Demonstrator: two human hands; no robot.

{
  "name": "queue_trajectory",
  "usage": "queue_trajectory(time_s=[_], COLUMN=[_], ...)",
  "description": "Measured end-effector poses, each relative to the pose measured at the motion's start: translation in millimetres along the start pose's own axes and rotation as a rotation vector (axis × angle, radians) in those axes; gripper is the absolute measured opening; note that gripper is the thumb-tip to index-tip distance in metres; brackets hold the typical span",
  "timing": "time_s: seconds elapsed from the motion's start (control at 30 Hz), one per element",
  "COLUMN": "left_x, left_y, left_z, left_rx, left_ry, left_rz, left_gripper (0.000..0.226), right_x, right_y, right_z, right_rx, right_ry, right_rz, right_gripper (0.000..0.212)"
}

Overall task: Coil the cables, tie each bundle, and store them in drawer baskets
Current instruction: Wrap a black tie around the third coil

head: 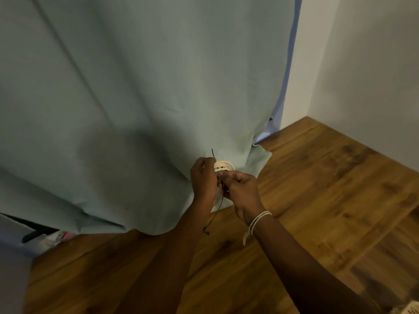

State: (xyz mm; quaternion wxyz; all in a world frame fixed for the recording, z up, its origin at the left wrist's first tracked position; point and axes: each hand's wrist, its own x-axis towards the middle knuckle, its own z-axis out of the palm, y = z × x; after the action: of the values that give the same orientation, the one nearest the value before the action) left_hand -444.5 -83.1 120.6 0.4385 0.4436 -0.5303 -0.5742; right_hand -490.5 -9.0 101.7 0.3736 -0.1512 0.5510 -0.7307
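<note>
Head-camera view: a person's left hand (204, 177) curls around a small white cable coil (223, 166), gripping it from the coil's nine o'clock side, while the right hand (241, 189) pinches a thin dark tie (218, 208) at the coil's six o'clock edge. One end of the tie pokes up at about eleven o'clock above the left hand; the other dangles down between the wrists, ending in a small loop or knob. The bundle sits in mid-air, just in front of a pale green curtain (136, 98), with both hands touching it. A white braided bracelet (257, 222) circles the right wrist. Beyond, at three o'clock, wooden flooring (328, 189) runs to a white wall (374, 75); at eight o'clock, dark and red items peek from under the curtain hem, too dim to identify. No drawer basket is in sight.

Judging by the pose, tying is under way, not finished. The risk: if the left hand's hold slackens as the tie is drawn tight, the loops could spring apart; the thin tie could also slip from the pinching fingertips.
</note>
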Motion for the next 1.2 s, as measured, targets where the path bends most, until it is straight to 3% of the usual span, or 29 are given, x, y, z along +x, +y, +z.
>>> queue_trajectory(time_s=[0.17, 0.27, 0.37, 0.5, 0.73, 0.83, 0.97, 1.07, 1.2], left_x=[10.7, 19.2, 29.5, 26.9, 10.4, 8.3, 11.5, 12.4, 9.9], left_y=[3.5, 8.7, 11.3, 8.4, 22.9, 29.8, 33.1, 34.1, 41.4], left_z=[-14.4, -26.1, -38.4, -48.8, -44.8, -46.1, -48.4, -49.4, -53.5], left_rx=[0.096, 0.201, 0.346, 0.498, 0.550, 0.568, 0.589, 0.546, 0.388], left_ry=[0.038, 0.118, 0.102, -0.079, -0.159, -0.185, -0.257, -0.288, -0.270], left_rz=[0.067, 0.135, 0.167, 0.280, 0.550, 0.635, 0.731, 0.711, 0.646], left_gripper=[0.014, 0.014, 0.015, 0.010, 0.010, 0.010, 0.009, 0.008, 0.008], right_x=[-16.3, -35.0, -50.7, -44.7, -31.9, -30.9, -32.1, -36.5, -33.8], right_y=[-7.8, -12.4, -22.3, -47.6, -96.2, -106.4, -114.7, -119.2, -120.6], right_z=[14.8, 13.3, 6.5, -0.8, -17.2, -24.5, -23.7, -23.1, -14.9], right_rx=[0.046, -0.081, -0.171, -0.161, -0.076, -0.065, 0.216, 0.381, 0.409], right_ry=[-0.086, -0.108, -0.320, -0.552, -0.264, -0.222, -0.354, -0.502, -0.469], right_rz=[0.060, -0.096, -0.297, -0.344, -0.456, -0.550, -0.516, -0.395, -0.329], right_gripper=[0.009, 0.016, 0.017, 0.027, 0.025, 0.038, 0.022, 0.027, 0.025])
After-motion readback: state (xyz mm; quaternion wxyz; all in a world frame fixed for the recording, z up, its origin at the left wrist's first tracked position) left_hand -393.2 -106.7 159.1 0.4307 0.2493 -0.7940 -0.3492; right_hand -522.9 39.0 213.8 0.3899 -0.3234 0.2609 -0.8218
